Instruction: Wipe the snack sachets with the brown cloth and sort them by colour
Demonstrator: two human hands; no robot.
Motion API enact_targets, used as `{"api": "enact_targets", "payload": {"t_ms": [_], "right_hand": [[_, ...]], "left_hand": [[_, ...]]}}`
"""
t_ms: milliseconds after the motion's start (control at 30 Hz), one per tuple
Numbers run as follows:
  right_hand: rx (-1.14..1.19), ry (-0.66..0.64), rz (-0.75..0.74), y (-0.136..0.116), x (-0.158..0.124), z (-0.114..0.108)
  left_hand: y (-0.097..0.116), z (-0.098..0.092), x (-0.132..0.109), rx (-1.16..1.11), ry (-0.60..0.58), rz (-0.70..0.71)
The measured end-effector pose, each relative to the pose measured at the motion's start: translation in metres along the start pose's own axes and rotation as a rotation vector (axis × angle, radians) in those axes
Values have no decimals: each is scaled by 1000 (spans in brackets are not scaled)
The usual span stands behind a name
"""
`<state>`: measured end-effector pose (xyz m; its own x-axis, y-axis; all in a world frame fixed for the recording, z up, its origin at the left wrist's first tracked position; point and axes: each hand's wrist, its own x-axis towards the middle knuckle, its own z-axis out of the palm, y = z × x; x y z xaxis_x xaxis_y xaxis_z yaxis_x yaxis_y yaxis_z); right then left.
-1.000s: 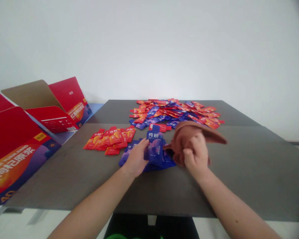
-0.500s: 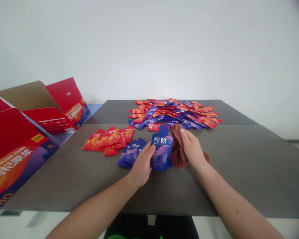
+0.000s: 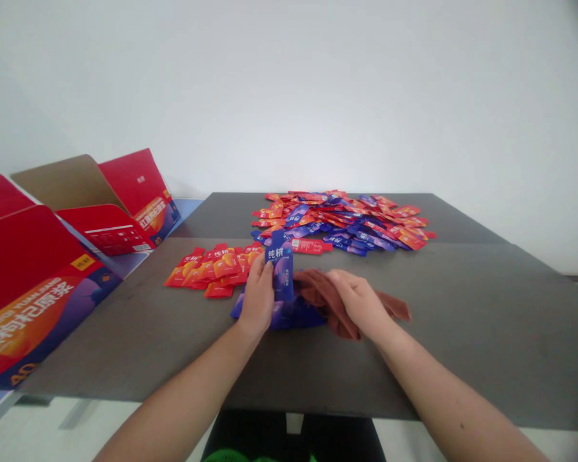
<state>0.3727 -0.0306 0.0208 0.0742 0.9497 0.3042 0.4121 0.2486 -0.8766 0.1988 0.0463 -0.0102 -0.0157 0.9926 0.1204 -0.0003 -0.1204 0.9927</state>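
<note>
My left hand (image 3: 259, 294) grips a blue-purple pouch (image 3: 282, 273) by its left side, holding it upright with its narrow neck at the top. My right hand (image 3: 359, 300) is closed on a crumpled brown cloth (image 3: 326, 296), whose left end reaches close to the pouch. Under the held pouch and the cloth lie more blue pouches (image 3: 301, 316), partly hidden by them and by my left hand. Left of that hand is a small pile of red-orange pouches (image 3: 218, 266).
A large mixed heap of red and blue pouches (image 3: 337, 218) covers the back middle of the dark table (image 3: 462, 333). One red pouch (image 3: 311, 246) lies in front of it. Open red cartons (image 3: 33, 269) stand at the left edge, beside a white wall (image 3: 289, 96).
My left hand has moved left and tilted the pouch, so its front is seen narrower. My right hand has shifted left and down with the cloth, now over the blue pouches.
</note>
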Motion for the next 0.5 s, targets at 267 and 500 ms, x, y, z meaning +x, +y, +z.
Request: {"api": "enact_targets", "payload": {"t_ms": [267,500], "right_hand": [[-31,729,-20,17,14,-42],[-154,568,-30,25,18,-33]], "left_hand": [[5,-11,2,828,-237,269],[-7,0,-11,1017,-728,328]]}}
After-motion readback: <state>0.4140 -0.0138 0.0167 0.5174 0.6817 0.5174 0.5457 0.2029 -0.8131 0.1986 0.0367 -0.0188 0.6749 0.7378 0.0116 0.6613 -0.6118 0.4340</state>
